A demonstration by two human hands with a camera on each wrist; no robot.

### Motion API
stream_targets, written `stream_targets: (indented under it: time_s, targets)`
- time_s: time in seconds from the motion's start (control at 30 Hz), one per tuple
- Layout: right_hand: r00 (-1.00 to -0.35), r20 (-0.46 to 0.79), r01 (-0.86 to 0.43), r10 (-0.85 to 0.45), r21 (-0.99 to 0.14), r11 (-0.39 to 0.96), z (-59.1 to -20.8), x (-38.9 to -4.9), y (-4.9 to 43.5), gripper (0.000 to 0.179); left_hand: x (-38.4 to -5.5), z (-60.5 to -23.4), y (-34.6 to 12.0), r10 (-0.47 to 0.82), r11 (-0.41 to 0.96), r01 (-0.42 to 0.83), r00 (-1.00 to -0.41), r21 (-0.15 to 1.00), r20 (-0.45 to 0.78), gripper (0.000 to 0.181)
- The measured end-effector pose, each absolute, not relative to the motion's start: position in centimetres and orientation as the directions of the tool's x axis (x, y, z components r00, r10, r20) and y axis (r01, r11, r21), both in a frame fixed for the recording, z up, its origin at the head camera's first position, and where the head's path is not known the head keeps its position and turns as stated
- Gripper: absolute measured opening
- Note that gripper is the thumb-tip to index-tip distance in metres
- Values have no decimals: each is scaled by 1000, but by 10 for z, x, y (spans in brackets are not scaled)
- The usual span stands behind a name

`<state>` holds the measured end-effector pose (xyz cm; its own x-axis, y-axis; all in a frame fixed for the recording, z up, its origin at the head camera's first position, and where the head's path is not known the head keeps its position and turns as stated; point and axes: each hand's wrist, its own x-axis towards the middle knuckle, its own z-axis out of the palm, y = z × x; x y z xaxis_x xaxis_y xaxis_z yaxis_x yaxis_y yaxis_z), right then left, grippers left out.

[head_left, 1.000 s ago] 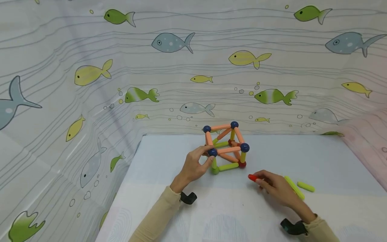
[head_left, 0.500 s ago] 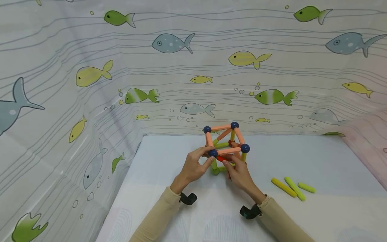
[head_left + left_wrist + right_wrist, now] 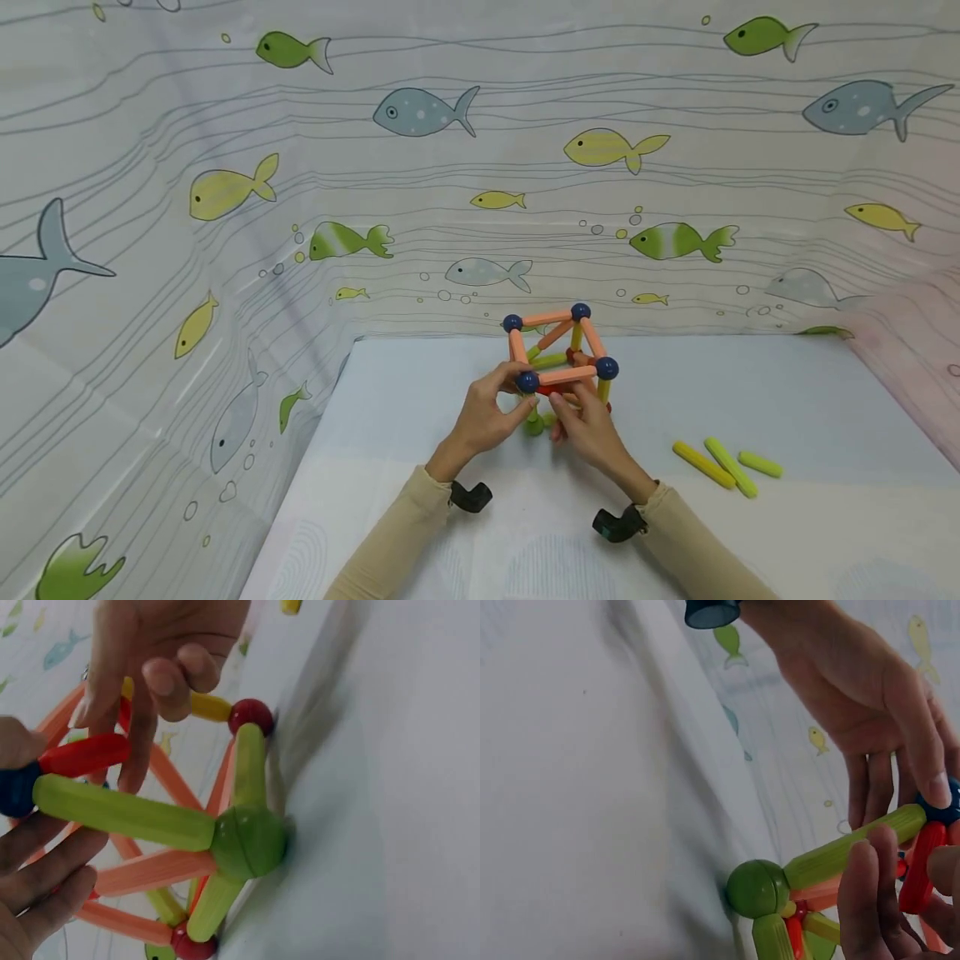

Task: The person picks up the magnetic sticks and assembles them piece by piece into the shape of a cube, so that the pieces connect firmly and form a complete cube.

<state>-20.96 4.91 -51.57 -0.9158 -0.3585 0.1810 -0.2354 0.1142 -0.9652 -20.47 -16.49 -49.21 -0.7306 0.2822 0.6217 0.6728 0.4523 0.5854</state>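
A box-shaped frame of balls and sticks stands on the table. My left hand point(image 3: 483, 412) pinches the blue ball point(image 3: 528, 382) at its near left upper corner, thumb and fingertips on either side. Below the near upper orange stick point(image 3: 567, 377), my right hand point(image 3: 588, 429) holds a short red building stick point(image 3: 924, 870) between thumb and fingers. One end of the red stick point(image 3: 86, 754) meets that blue ball, seen in both wrist views. A light green stick point(image 3: 124, 812) runs from the same ball down to the green ball point(image 3: 249, 841). Right fingers partly hide the frame's near side.
On the table point(image 3: 420, 367), right of the frame, lie a yellow stick point(image 3: 703, 464), a long lime stick point(image 3: 731, 467) and a shorter lime stick point(image 3: 761, 464). A fish-patterned sheet point(image 3: 420, 192) rises behind the table and at its sides.
My right hand has moved left with the red stick, from beside the frame to the blue ball. The yellow stick came into view. My left hand has kept its hold on the ball.
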Motion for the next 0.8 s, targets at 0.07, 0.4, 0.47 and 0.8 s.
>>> stream_targets:
  time_s: [0.07,0.4,0.47,0.8]
  targets:
    - [-905,227,-291,-360,-947,136,-517,-206,57,47,-205,-495,-162,262,443,666,-736,600,624,43]
    - [-859,388,-509,-333,-584,632,-524,-192,160,15,-206,-499,-151,186,425,638,-756,642,628,43]
    - [-885,336,-457,-323,-493,740,-525,-191,187,20,-206,-500,-150,176,423,632,-761,650,625,43]
    - [-928,189,-369,-322,-323,871,-531,-182,237,25,-207,-500,-147,161,405,626,-766,667,622,42]
